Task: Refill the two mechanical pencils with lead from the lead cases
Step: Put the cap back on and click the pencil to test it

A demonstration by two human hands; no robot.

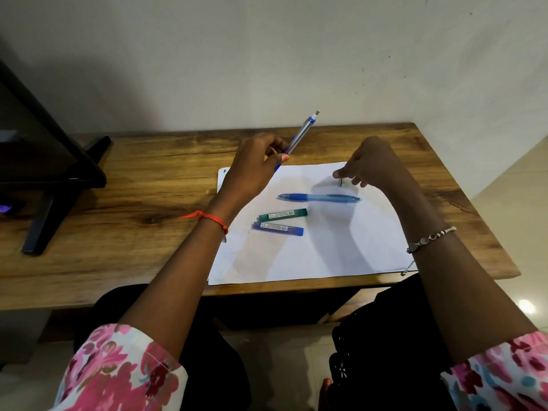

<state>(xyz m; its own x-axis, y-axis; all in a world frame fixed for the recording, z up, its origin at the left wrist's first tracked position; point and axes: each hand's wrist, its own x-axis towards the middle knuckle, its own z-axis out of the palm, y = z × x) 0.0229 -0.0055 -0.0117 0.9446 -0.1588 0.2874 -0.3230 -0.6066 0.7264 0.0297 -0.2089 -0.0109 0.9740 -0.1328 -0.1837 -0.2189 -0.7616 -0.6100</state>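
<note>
Two mechanical pencils were in view. The left hand (252, 170) gripped the grey pencil (302, 133) near its lower end, thumb and fingers curled round the barrel, and the pencil slanted up and to the right out of that grip, its cap end uppermost. The blue pencil (320, 198) lay flat on the white paper (326, 256), below and to the right of the grip, just under the right hand (370, 164). That hand hovered over the paper with its fingers pointing down at a small dark piece (341, 182); whether it pinched the piece or only came near it could not be told. The green lead case (283, 215) and the purple lead case (278, 227) lay side by side below the left hand's grip, close to its wrist. The paper lay on a wooden table (133, 188).
</note>
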